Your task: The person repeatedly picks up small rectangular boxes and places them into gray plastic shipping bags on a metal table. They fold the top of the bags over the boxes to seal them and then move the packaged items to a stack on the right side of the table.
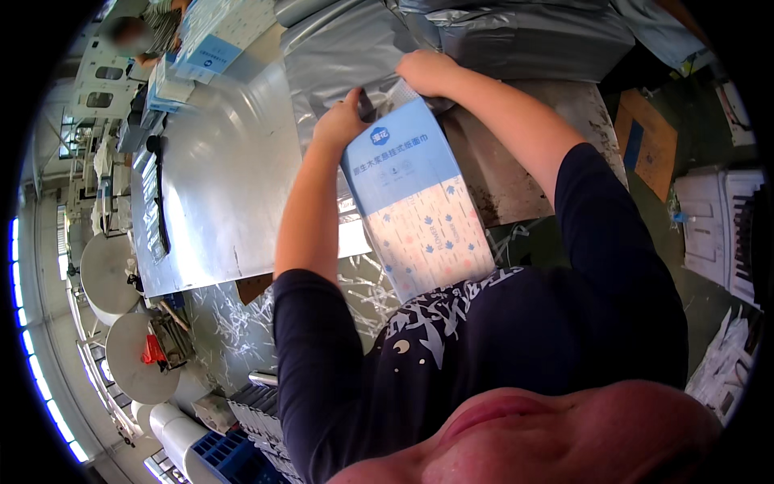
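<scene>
A long tissue pack (407,173), blue at its far part and pale with pink and blue print nearer me, leans against my torso and points away. Its far end meets the mouth of a grey plastic bag (322,60) lying on the metal table. At the pack's far left corner, my left hand (342,121) is closed on the bag's edge, thumb towards the pack; some fingertips are hidden. Beyond the far right corner, my right hand (431,73) pinches the bag's edge with bent fingers. A translucent ridged strip (401,94) shows at the pack's far end.
More grey plastic bags (532,40) are piled at the back right. The shiny metal table (234,177) extends left, with stacked tissue packs (211,55) at its far end near another person (164,28). Paper scraps (234,323) litter the floor; a cardboard piece (647,145) lies right.
</scene>
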A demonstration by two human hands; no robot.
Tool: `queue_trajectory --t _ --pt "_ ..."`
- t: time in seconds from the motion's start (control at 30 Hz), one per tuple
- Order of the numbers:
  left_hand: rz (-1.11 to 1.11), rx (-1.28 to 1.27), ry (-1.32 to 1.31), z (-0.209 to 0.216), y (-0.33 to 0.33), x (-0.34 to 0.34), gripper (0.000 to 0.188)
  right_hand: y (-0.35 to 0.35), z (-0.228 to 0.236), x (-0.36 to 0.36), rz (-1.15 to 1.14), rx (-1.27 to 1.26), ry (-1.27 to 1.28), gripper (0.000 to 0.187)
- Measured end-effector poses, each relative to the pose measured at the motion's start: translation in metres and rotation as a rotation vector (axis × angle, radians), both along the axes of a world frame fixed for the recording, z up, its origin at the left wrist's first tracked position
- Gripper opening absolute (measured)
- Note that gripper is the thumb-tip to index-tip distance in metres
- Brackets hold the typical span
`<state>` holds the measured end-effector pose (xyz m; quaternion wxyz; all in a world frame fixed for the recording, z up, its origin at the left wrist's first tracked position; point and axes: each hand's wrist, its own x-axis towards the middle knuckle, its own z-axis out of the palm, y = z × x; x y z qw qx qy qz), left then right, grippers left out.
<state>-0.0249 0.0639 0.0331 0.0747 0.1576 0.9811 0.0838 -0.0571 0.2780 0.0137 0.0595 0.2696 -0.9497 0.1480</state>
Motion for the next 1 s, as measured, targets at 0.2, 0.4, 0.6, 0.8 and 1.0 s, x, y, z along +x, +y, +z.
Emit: queue_trajectory --t 0.2,0.4,0.6,0.8,1.0 --pt "0.427 0.581 0.386 -0.03 -0.019 0.014 0.038 0.021 0.062 0.053 0.103 -0.289 -0.021 0.009" --pt "0.484 1.227 -0.111 -0.064 -0.036 0.068 0.025 0.029 0.058 0.114 0.096 -0.429 -0.15 0.007" --pt "-0.078 0.388 0.28 -0.035 -0.046 0.035 0.026 0.029 -0.007 0.06 -0.434 -1.086 -0.762 0.026" --pt "0.027 0.328 0.083 -0.001 -0.073 0.028 0.036 -0.005 -0.01 0.056 -0.3 -0.309 -0.135 0.023" --pt "-0.122 0.304 -0.246 -0.028 -0.121 0.138 0.025 -0.007 0.016 0.169 -0.175 -0.166 -0.638 0.014"
